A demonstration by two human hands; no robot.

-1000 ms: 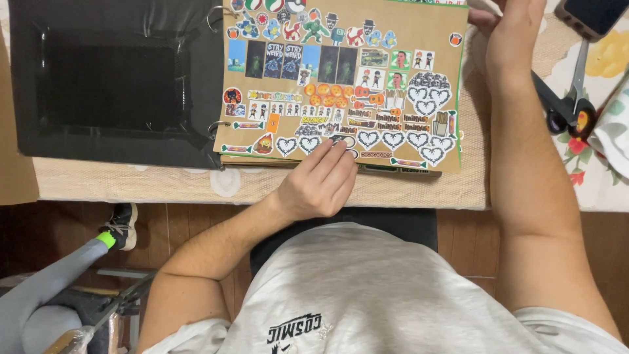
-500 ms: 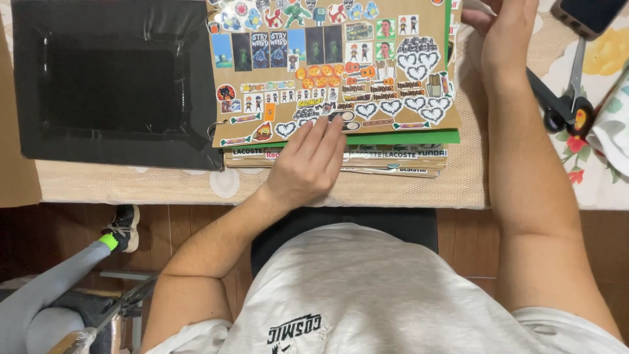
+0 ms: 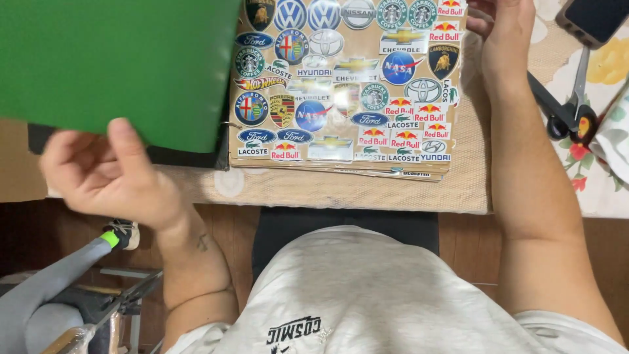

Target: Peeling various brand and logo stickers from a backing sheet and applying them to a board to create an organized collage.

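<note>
Two grips: left hand (image 3: 108,177) clasping green sheet (image 3: 111,62), right hand (image 3: 504,33) on sticker-covered cardboard stack (image 3: 344,85), closure unclear.

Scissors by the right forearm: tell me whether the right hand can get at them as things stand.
Probably yes. The scissors lie uncovered on the floral cloth, close beside the right forearm. The right hand rests at the sticker sheet's top corner, apparently holding nothing.

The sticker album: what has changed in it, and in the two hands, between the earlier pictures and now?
The left hand has taken hold of the green page and swung it over to the left, above the black tray. This uncovered a new brown page of round and oval logo stickers. Unchanged: the right hand rests at the album's right edge, and the scissors and phone lie on the flowered cloth.
</note>
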